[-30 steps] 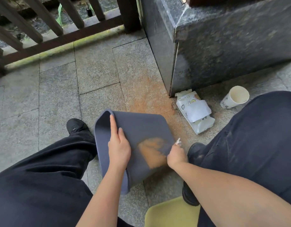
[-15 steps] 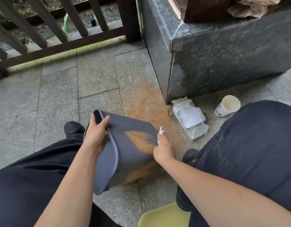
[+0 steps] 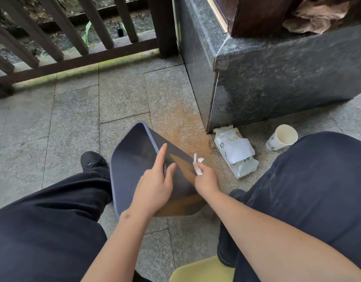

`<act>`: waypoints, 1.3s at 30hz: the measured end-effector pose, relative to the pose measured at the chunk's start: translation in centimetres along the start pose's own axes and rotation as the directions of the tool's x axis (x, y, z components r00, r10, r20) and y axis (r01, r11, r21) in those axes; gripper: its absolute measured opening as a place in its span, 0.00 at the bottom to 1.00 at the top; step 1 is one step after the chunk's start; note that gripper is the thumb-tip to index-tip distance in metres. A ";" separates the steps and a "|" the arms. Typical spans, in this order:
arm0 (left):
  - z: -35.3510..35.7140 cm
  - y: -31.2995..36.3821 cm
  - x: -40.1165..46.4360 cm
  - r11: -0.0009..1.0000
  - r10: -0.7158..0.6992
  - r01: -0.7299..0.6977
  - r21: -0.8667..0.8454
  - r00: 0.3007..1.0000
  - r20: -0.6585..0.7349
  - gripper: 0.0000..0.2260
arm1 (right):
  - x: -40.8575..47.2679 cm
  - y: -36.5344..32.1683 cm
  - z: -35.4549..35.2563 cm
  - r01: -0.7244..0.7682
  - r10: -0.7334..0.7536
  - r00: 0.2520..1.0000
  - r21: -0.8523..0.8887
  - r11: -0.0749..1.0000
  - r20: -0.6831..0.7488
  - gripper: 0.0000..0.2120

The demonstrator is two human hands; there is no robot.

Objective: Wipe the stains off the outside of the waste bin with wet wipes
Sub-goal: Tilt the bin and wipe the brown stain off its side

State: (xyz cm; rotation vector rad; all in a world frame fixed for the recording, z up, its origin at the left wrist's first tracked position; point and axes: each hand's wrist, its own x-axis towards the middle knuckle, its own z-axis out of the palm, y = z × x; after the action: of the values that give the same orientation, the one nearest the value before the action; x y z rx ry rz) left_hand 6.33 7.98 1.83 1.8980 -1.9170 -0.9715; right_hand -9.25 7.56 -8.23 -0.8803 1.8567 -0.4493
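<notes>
A dark grey waste bin [image 3: 130,161] lies tipped on the stone floor between my legs, its open mouth turned up and to the left. Orange-brown stains [image 3: 184,167] streak its right outer side and bottom edge. My left hand [image 3: 155,184] rests on the bin's rim, fingers spread over the edge. My right hand [image 3: 207,180] is closed on a crumpled white wet wipe [image 3: 198,163], pressed against the stained side.
A white pack of wet wipes [image 3: 236,153] with its flap open lies on the floor to the right. A paper cup [image 3: 282,137] lies tipped beyond it. A dark stone plinth [image 3: 277,84] rises behind, a wooden railing [image 3: 73,43] at the back left. A yellow stool edge [image 3: 202,271] shows below.
The bin has been turned so its open mouth faces up-left. My left hand shifted from the outer wall to the rim. My right hand with the wipe stays on the stained side.
</notes>
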 end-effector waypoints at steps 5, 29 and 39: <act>-2.2 -2.9 0.6 0.984 -0.175 0.173 -0.043 0.984 -0.042 0.30 | 1.1 0.4 -0.3 -0.095 0.099 0.992 0.056 0.994 -0.077 0.23; -2.7 -5.1 0.4 0.952 -0.267 0.227 -0.206 0.944 -0.194 0.27 | 1.7 -1.9 -0.4 0.030 -0.030 1.000 -0.006 1.000 -0.006 0.20; -2.5 -5.0 -0.4 0.969 -0.184 0.168 -0.184 0.980 -0.074 0.29 | 1.6 -2.3 2.6 0.051 -0.022 0.989 -0.194 0.980 0.148 0.27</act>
State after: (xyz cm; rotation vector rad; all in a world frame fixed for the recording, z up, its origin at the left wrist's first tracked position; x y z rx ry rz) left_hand 11.77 8.16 0.67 1.9960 -1.5773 -1.0484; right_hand -6.40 5.04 -8.84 -1.0538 1.7740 -0.2186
